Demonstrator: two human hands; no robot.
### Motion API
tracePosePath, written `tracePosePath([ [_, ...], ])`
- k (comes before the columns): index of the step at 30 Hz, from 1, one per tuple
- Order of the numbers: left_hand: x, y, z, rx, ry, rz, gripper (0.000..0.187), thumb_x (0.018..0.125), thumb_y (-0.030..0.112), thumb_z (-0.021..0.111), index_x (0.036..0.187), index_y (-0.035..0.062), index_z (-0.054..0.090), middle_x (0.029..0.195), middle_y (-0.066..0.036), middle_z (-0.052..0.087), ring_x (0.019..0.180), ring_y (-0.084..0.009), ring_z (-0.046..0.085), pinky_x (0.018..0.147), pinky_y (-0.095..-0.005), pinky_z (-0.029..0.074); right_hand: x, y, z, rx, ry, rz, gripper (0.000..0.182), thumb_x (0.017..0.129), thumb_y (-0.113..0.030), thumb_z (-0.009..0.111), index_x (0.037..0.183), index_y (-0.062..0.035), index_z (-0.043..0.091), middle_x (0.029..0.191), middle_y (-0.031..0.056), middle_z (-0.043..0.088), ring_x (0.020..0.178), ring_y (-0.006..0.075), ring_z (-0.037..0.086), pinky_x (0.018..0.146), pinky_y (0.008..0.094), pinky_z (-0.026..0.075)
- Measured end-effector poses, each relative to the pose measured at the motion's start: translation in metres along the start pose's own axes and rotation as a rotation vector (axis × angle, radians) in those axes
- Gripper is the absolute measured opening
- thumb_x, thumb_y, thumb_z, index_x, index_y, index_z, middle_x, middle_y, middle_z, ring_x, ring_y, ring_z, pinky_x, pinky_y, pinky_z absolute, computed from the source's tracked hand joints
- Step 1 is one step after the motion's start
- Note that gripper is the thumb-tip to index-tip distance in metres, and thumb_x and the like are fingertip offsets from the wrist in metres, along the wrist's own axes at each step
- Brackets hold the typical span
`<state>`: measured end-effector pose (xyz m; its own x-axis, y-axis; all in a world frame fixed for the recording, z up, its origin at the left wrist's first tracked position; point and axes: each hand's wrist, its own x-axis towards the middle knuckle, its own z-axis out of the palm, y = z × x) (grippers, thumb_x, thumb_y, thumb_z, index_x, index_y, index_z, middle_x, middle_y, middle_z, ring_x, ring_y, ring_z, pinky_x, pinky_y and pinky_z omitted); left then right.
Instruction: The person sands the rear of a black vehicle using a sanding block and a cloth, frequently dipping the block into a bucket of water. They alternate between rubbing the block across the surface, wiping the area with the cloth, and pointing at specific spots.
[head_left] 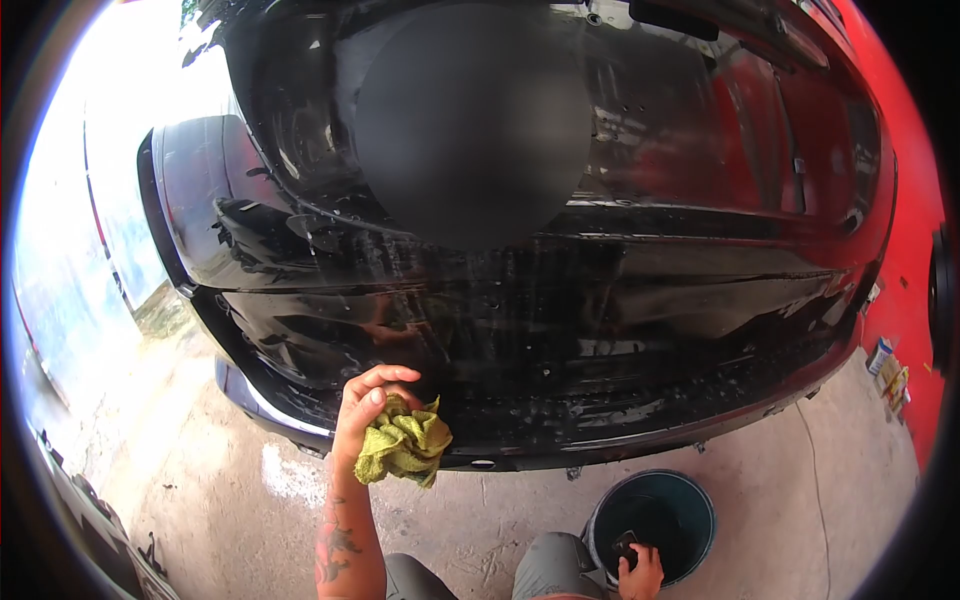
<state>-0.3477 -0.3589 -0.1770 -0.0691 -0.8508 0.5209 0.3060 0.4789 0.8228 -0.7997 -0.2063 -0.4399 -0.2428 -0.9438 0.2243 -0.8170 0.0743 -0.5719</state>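
Note:
A wet, glossy black car body panel (pixel 500 340) fills the view in front of me, with droplets and streaks running down it. My left hand (pixel 365 405) is closed on a crumpled yellow-green cloth (pixel 405 442), right by the panel's lower left edge. Lower right, my right hand (pixel 641 574) reaches over the near rim of a dark bucket (pixel 708 520). Its fingers grip a small dark block-like piece (pixel 625 544), whose exact kind I cannot tell. The bucket stands on the floor beside my knee.
Rough concrete floor (pixel 240 510) runs under the car. A red wall (pixel 895 240) rises at the right, with small containers (pixel 882 358) at its foot. A thin cable (pixel 815 470) crosses the floor on the right. Dark items line the lower left edge. A round blur covers the upper middle.

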Motion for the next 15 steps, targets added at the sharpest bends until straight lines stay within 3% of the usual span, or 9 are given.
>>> tracePosePath([
  [15, -0.0006, -0.0008, 0.0002, -0.007, 0.011, -0.002, 0.059, 0.093, 0.043, 0.072, 0.122, -0.0077, 0.063, 0.086, -0.015, 0.074, 0.075, -0.0169, 0.073, 0.073, -0.0266, 0.058, -0.0014, -0.0049, -0.0024, -0.019, 0.016, 0.004, 0.035, 0.092, -0.026, 0.071, 0.125, -0.0169, 0.066, 0.117, 0.0191, 0.065, 0.111, 0.0427, 0.061, 0.094, 0.051, 0.051],
])
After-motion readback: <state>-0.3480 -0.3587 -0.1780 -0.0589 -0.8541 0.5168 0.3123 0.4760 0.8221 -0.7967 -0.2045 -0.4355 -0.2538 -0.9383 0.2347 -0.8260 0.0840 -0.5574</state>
